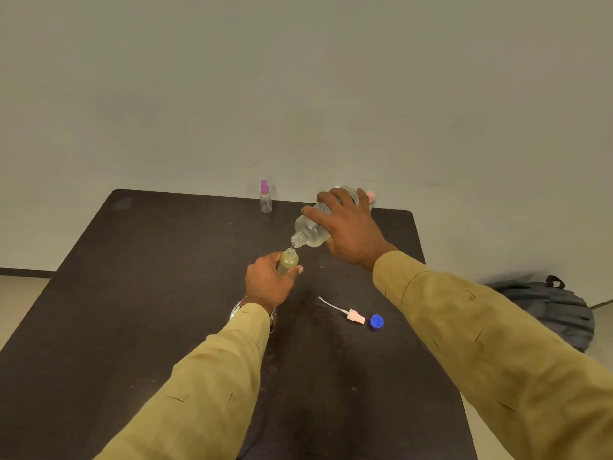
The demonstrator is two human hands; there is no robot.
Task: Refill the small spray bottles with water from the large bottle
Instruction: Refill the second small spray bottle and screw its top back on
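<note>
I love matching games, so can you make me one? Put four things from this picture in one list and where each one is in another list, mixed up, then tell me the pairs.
Things:
1. large bottle
2. blue cap
3. purple-capped spray bottle
4. backpack

Places:
A. on the floor beside the table
B. tilted in the right hand
C. standing at the table's far edge
D. lying on the table next to the pink spray head

Pairs: 1-B, 2-D, 3-C, 4-A.
</note>
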